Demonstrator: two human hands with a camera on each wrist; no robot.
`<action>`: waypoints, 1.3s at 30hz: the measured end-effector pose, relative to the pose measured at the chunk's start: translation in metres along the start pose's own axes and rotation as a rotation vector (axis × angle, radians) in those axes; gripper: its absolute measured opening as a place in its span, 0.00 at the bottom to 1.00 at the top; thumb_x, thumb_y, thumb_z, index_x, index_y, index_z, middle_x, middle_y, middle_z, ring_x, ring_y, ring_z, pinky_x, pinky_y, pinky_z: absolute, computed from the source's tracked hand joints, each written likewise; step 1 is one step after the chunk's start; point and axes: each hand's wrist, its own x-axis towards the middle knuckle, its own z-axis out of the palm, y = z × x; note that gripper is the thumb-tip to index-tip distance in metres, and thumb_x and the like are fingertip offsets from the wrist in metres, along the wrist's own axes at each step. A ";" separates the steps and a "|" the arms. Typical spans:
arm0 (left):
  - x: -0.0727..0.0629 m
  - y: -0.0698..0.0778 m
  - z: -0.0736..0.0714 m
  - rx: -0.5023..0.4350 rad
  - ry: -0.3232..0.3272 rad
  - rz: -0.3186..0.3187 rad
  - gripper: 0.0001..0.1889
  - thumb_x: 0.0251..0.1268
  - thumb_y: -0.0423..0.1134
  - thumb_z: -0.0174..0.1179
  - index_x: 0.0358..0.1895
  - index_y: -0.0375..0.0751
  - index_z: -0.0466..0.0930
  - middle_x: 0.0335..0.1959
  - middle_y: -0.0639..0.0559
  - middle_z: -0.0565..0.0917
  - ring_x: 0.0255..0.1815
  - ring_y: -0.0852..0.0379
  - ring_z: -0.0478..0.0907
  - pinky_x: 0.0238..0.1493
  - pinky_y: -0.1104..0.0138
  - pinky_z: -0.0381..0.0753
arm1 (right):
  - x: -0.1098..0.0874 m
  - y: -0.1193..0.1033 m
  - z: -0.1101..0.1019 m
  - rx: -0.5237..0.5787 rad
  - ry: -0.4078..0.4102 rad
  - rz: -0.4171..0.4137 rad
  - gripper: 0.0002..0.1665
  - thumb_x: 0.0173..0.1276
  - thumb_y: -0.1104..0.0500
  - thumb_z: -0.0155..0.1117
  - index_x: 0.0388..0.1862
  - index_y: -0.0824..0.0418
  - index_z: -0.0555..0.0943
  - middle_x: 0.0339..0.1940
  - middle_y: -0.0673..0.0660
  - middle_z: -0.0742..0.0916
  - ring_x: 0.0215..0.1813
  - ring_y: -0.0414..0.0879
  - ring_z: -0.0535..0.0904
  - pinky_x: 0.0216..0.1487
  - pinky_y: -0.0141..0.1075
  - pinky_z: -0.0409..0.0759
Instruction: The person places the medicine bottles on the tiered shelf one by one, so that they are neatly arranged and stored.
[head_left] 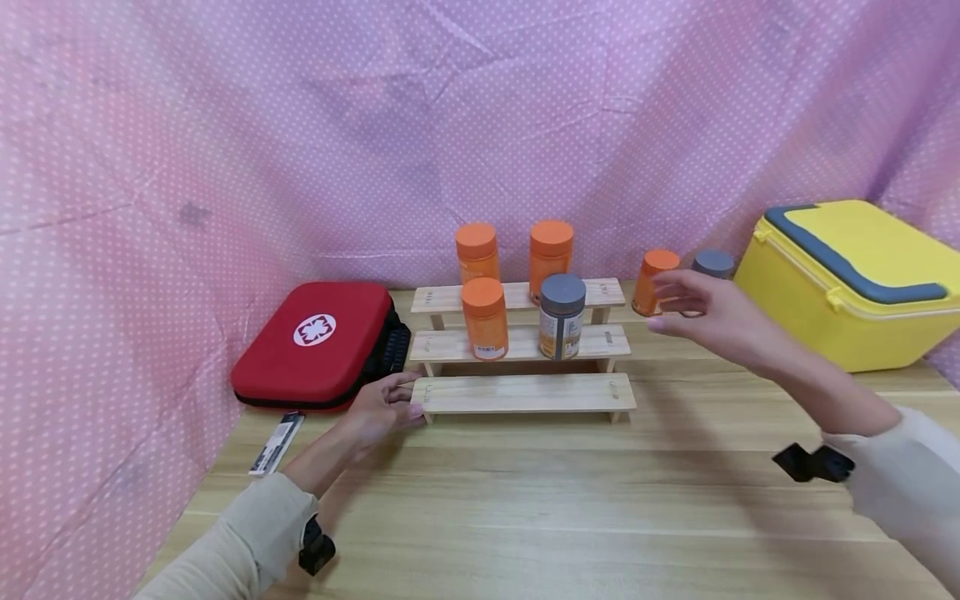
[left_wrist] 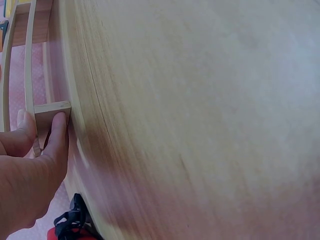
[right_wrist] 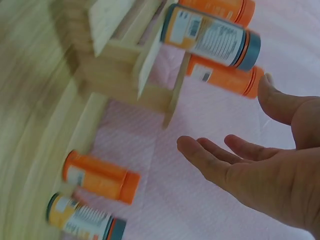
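A three-step wooden display rack [head_left: 525, 393] stands on the table. My left hand [head_left: 378, 410] grips the left end of its lowest step; in the left wrist view the thumb and a finger [left_wrist: 59, 131] pinch the board and its leg [left_wrist: 52, 111]. Two orange bottles [head_left: 477, 254] [head_left: 551, 258] stand on the top step. On the middle step are an orange bottle [head_left: 484, 321] and a grey-capped bottle [head_left: 562, 321]. My right hand [head_left: 708, 312], empty with fingers apart, hovers before another orange bottle [head_left: 647, 287] and partly hides a second grey-capped bottle [head_left: 712, 262].
A red first-aid case [head_left: 330, 354] lies left of the rack, with a small white packet [head_left: 276, 443] by its front edge. At the right stands a yellow cooler box [head_left: 810, 317] with a grey handle. A pink dotted curtain [head_left: 375, 150] hangs behind the wooden table [head_left: 525, 508].
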 end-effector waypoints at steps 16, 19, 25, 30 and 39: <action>0.000 0.000 0.000 -0.010 0.012 -0.022 0.29 0.61 0.16 0.54 0.67 0.27 0.62 0.54 0.31 0.76 0.46 0.54 0.79 0.53 0.56 0.81 | -0.014 0.075 -0.027 -0.039 0.005 0.109 0.42 0.68 0.51 0.64 0.70 0.73 0.58 0.63 0.77 0.70 0.62 0.70 0.67 0.39 0.17 0.70; 0.000 0.001 -0.001 0.000 0.023 -0.034 0.29 0.61 0.17 0.55 0.66 0.29 0.64 0.54 0.32 0.76 0.46 0.53 0.79 0.53 0.56 0.81 | -0.008 0.078 -0.027 -0.045 0.063 0.136 0.44 0.69 0.48 0.62 0.71 0.73 0.57 0.64 0.76 0.70 0.63 0.69 0.66 0.48 0.28 0.76; 0.000 0.002 -0.002 0.017 0.025 -0.047 0.29 0.62 0.18 0.55 0.67 0.32 0.64 0.56 0.32 0.76 0.47 0.52 0.79 0.53 0.55 0.80 | 0.016 0.090 -0.028 -0.049 0.230 0.140 0.48 0.69 0.44 0.60 0.73 0.72 0.53 0.67 0.77 0.66 0.67 0.72 0.60 0.61 0.64 0.65; 0.000 0.000 -0.002 0.009 0.017 -0.034 0.29 0.62 0.18 0.55 0.67 0.30 0.63 0.56 0.31 0.75 0.47 0.52 0.79 0.53 0.54 0.80 | 0.042 0.109 -0.036 -0.085 0.236 0.139 0.52 0.69 0.41 0.58 0.76 0.70 0.47 0.71 0.77 0.60 0.70 0.73 0.55 0.64 0.67 0.61; 0.001 -0.001 0.000 -0.004 0.014 -0.027 0.29 0.61 0.18 0.55 0.67 0.29 0.63 0.55 0.32 0.76 0.45 0.53 0.79 0.52 0.55 0.81 | 0.073 0.134 -0.048 -0.041 0.116 0.201 0.54 0.72 0.40 0.51 0.75 0.71 0.37 0.72 0.80 0.51 0.71 0.75 0.47 0.67 0.68 0.52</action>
